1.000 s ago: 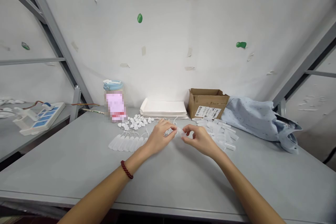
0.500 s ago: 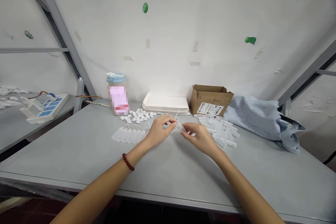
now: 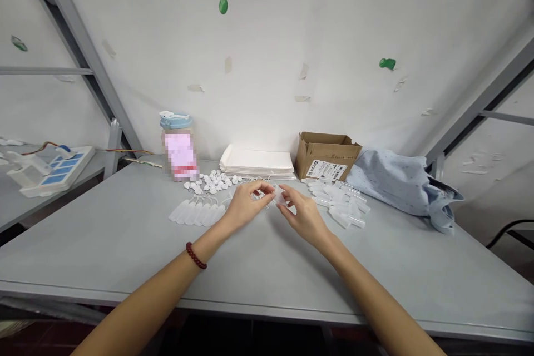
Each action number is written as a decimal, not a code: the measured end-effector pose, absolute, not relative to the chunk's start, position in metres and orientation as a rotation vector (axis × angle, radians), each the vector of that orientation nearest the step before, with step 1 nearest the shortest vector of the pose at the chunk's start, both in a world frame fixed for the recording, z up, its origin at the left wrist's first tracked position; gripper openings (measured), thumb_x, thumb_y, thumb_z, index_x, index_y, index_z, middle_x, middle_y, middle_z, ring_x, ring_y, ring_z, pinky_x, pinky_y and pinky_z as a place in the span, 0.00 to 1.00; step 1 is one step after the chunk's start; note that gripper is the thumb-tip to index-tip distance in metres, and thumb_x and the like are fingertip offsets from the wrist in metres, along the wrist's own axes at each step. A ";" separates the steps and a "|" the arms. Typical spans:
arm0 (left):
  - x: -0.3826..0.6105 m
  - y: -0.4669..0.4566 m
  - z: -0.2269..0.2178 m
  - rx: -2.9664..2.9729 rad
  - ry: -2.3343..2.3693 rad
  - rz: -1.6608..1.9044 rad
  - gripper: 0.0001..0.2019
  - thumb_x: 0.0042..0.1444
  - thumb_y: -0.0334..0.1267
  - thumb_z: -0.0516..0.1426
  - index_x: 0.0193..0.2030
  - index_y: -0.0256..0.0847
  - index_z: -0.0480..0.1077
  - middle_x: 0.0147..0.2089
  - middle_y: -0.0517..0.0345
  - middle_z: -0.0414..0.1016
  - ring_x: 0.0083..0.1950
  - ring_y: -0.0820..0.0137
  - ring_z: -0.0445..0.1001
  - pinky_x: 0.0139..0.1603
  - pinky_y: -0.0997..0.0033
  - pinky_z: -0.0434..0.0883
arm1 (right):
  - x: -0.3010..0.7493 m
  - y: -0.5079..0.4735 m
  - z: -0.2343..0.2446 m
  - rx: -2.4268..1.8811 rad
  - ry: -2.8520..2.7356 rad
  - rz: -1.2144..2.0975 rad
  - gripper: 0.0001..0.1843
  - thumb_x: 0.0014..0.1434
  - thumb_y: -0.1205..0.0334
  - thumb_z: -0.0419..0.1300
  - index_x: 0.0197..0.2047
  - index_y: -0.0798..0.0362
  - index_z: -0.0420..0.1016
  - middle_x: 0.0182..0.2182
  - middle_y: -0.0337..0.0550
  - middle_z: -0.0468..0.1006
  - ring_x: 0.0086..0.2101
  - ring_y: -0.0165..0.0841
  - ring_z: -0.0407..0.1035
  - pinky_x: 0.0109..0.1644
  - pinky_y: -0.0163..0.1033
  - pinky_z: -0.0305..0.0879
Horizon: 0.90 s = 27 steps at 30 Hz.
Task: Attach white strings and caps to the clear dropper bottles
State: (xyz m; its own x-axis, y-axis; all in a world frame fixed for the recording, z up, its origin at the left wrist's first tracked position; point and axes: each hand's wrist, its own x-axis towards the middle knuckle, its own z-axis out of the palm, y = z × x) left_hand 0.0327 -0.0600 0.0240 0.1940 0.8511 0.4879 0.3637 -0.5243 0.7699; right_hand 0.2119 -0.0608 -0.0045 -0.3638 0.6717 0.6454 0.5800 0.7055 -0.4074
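Observation:
In the head view my right hand (image 3: pixel 303 214) holds a small translucent plastic sleeve (image 3: pixel 279 196) between thumb and fingers, just above the table. My left hand (image 3: pixel 249 200) meets it from the other side, its thumb and fingertips pinched at the sleeve's near end on what looks like a thin white cord; the fingers hide most of it. Left of my left hand, several translucent sleeves with cord loops (image 3: pixel 196 213) lie in an overlapping row. A loose pile of translucent sleeves (image 3: pixel 340 200) spreads to the right of my right hand.
Small white pieces (image 3: pixel 217 181) lie behind the row. Along the wall stand a blue-lidded jar (image 3: pixel 176 122), a white paper stack (image 3: pixel 256 162) and an open cardboard box (image 3: pixel 327 156). Blue cloth (image 3: pixel 392 183) lies at right; a power strip (image 3: pixel 62 172) rests on the left table.
The view has shifted slightly, so everything sits a little further left. My right fingers have spread more around the sleeve, and the cord end that stuck up above my fingertips shows less.

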 end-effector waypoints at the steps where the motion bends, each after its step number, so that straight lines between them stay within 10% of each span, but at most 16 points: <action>1: 0.033 -0.060 0.022 2.027 1.119 1.335 0.03 0.54 0.34 0.58 0.34 0.41 0.74 0.35 0.58 0.79 0.38 0.69 0.76 0.41 0.70 0.70 | 0.211 -0.061 -0.006 -0.937 -2.065 0.145 0.21 0.61 0.64 0.53 0.58 0.51 0.63 0.38 0.48 0.78 0.34 0.36 0.74 0.36 0.41 0.73; 11: 0.030 -0.058 0.012 2.651 0.871 1.353 0.11 0.60 0.31 0.52 0.46 0.42 0.73 0.44 0.53 0.79 0.45 0.65 0.74 0.50 0.59 0.69 | 0.205 -0.065 -0.004 -0.993 -1.900 0.450 0.20 0.60 0.58 0.56 0.55 0.51 0.70 0.36 0.46 0.79 0.32 0.34 0.74 0.37 0.41 0.74; 21: 0.031 -0.063 0.021 2.254 1.106 1.443 0.08 0.56 0.30 0.54 0.36 0.41 0.74 0.38 0.55 0.79 0.42 0.66 0.75 0.46 0.64 0.71 | 0.202 -0.069 0.009 -0.965 -1.665 0.993 0.18 0.57 0.55 0.59 0.49 0.54 0.70 0.36 0.46 0.78 0.36 0.36 0.74 0.42 0.44 0.71; 27: 0.030 -0.065 0.023 2.363 1.029 1.237 0.17 0.54 0.38 0.59 0.51 0.40 0.69 0.50 0.49 0.72 0.54 0.61 0.68 0.55 0.58 0.67 | 0.204 -0.068 0.015 -0.821 -1.516 1.343 0.17 0.56 0.57 0.59 0.49 0.52 0.69 0.43 0.50 0.78 0.44 0.37 0.73 0.49 0.45 0.67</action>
